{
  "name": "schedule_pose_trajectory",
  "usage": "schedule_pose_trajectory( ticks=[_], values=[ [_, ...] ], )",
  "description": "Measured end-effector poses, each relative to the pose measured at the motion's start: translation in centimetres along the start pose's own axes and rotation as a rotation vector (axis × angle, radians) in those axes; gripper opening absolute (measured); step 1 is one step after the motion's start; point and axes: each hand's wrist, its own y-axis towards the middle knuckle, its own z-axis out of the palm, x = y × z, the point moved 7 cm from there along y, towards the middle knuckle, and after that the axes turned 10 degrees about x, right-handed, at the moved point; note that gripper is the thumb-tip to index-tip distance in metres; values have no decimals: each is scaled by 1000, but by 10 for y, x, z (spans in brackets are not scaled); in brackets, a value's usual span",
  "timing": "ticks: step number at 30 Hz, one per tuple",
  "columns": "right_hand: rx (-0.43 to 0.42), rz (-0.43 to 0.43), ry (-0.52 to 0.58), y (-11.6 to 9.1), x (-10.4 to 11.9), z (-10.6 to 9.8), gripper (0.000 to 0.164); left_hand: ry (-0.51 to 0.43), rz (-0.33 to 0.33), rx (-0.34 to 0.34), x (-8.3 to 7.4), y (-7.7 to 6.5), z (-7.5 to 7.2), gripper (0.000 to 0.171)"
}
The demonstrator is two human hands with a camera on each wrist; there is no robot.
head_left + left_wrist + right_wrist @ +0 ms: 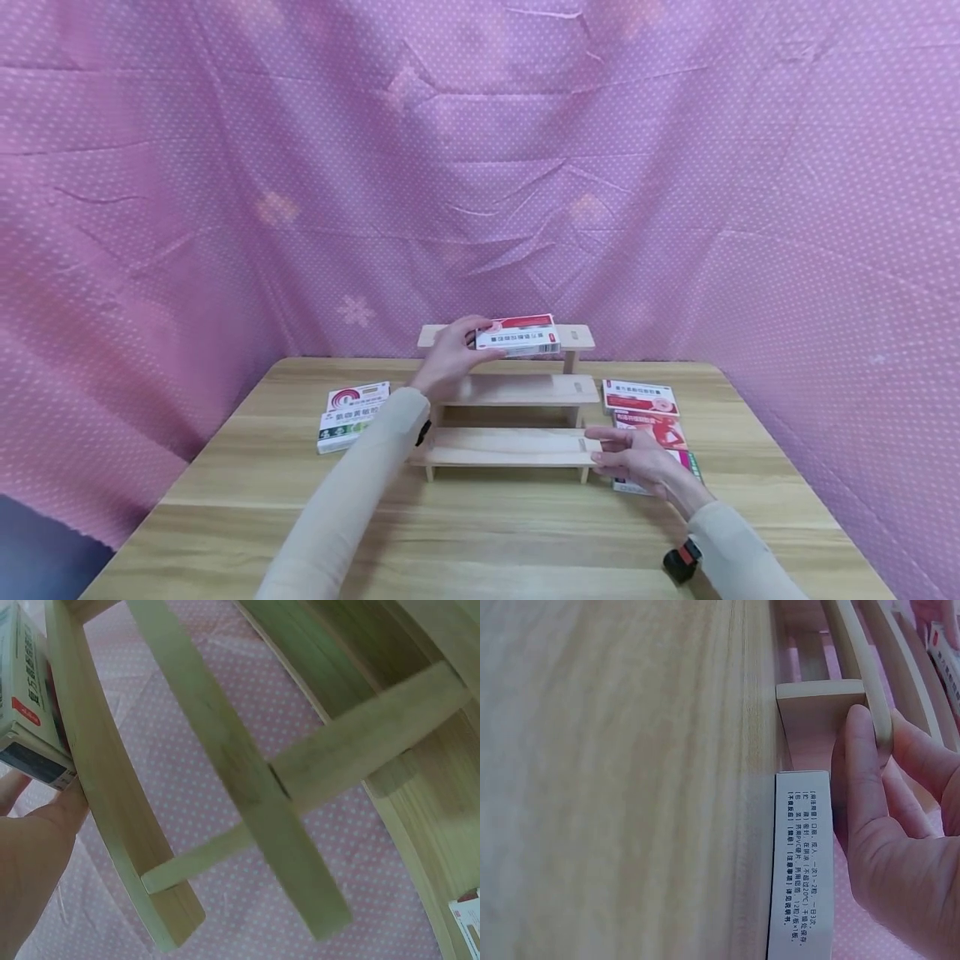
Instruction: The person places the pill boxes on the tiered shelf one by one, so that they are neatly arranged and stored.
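Note:
My left hand (452, 354) holds a red and white medicine box (517, 335) by its left end, right at the top tier of a three-step wooden display rack (517, 442). In the left wrist view the medicine box (34, 697) lies against the edge of a wooden shelf board (112, 772), with my fingers under its end. My right hand (637, 458) pinches the right end of the lowest step. The right wrist view shows the thumb and fingers of that hand (900, 825) on either side of the board's end.
Right of the rack lie several medicine boxes in a column: a white and red one (640, 398), a red one (660, 430) and one partly under my right hand. Two more boxes, a green and white one (341, 429) among them, lie at the left. A pink dotted cloth (480, 167) hangs behind the table (525, 542).

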Motion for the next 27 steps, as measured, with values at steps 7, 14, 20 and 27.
schedule_pose_trajectory(
  ticks=[7, 14, 20, 27],
  values=[
    [16, 2, 30, 1, -2, 0, 56, -10, -27, 12, -2, 9, 7, 61],
    [7, 8, 22, 0, -2, -2, 57, 72, -29, 19, -9, 19, 15, 61],
    [20, 6, 34, 1, -1, -1, 55, 48, -30, 30, -8, 25, 18, 61],
    [8, 13, 32, 1, -2, -2, 53, 8, -1, 52, -10, 33, 21, 61]
  ],
)
